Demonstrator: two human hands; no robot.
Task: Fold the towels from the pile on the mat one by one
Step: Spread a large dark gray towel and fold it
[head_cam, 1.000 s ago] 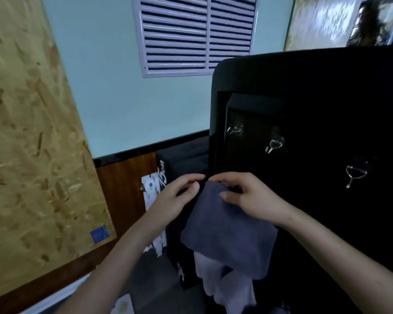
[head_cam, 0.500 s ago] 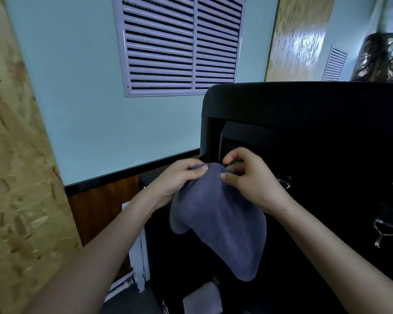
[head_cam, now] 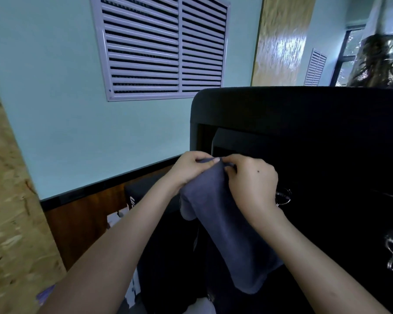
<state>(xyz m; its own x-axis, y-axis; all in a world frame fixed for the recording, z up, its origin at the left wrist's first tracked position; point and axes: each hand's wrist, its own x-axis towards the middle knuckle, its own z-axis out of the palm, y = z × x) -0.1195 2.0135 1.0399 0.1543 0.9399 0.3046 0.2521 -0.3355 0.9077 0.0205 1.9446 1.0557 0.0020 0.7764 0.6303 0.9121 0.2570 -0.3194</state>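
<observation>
Gripping: left hand [head_cam: 189,168] and right hand [head_cam: 252,185] pinch towel [head_cam: 227,232] top.
Towel: soft grey cloth, limp before black panel [head_cam: 315,123].

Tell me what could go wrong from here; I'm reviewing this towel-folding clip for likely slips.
1. Both the left hand and right hand pinch only the top edge of the grey-blue microfibre towel, so it could slip free.
2. The cloth hangs unevenly, so the fold may come out crooked.
3. Its loose end dangles near the metal hooks on the black panel and might snag.
</observation>
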